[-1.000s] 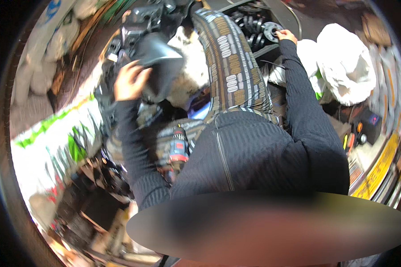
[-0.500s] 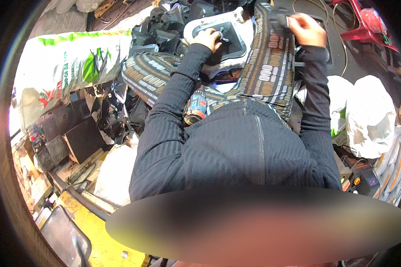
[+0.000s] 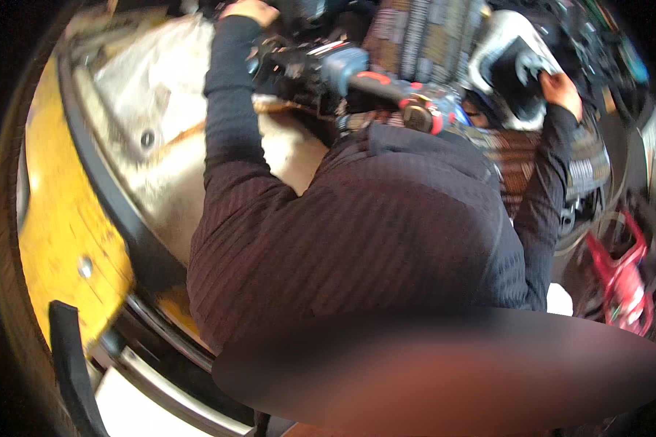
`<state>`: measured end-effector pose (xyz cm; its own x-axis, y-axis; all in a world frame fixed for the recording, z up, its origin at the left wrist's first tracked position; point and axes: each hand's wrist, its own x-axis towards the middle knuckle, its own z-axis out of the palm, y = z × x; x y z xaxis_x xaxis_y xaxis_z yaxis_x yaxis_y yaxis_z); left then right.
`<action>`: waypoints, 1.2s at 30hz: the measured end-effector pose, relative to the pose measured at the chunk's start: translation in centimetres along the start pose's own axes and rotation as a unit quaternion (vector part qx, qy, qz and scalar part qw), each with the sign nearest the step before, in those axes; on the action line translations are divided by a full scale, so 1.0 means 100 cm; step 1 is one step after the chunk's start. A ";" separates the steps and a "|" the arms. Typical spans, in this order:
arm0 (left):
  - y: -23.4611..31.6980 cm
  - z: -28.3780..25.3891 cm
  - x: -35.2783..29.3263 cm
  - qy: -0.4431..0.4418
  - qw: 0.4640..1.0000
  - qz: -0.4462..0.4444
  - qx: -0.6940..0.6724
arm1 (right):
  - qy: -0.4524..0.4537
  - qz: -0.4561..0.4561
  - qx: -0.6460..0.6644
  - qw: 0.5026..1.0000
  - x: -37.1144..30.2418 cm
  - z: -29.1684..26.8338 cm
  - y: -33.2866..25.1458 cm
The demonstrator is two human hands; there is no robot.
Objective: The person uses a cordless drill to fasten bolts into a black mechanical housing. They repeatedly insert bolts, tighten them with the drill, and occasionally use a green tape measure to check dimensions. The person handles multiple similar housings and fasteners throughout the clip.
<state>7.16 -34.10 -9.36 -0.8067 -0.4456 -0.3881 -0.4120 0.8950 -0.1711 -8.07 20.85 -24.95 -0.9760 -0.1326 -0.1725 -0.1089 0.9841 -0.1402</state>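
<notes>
My right hand [image 3: 561,95] is closed on the inner edge of a black, hollow part with a white rim [image 3: 488,54], which rests by my patterned trouser leg [image 3: 415,36]. My left hand [image 3: 251,11] reaches out at the top left among dark things; blur and the picture's edge hide its fingers. Between my arms a red-and-black power tool with a blue-grey body [image 3: 426,109] lies at my lap. A second blue-and-black tool-like shape [image 3: 342,65] adjoins it, too blurred to make out.
A yellow panel [image 3: 73,211] with a dark edge runs down the left side. Crumpled whitish sheeting [image 3: 164,80] lies near my left forearm. A red plastic object [image 3: 623,269] stands at the right, near cables. Dark parts [image 3: 568,44] are heaped at the upper right.
My view has swung left. My left hand has left the white-rimmed part and stretched out to the left. My right hand, which held a dark object, is now on that part.
</notes>
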 end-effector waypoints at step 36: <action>0.076 0.450 -0.054 -0.100 0.893 -0.328 -0.292 | 0.070 0.051 0.437 0.895 -0.058 -0.004 0.079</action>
<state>27.46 -23.90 -49.30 -0.2426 -0.8044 -0.5423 -0.9660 0.2521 0.0582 -3.38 29.40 -24.67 -0.9933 0.0288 -0.1120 0.1108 0.5142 -0.8505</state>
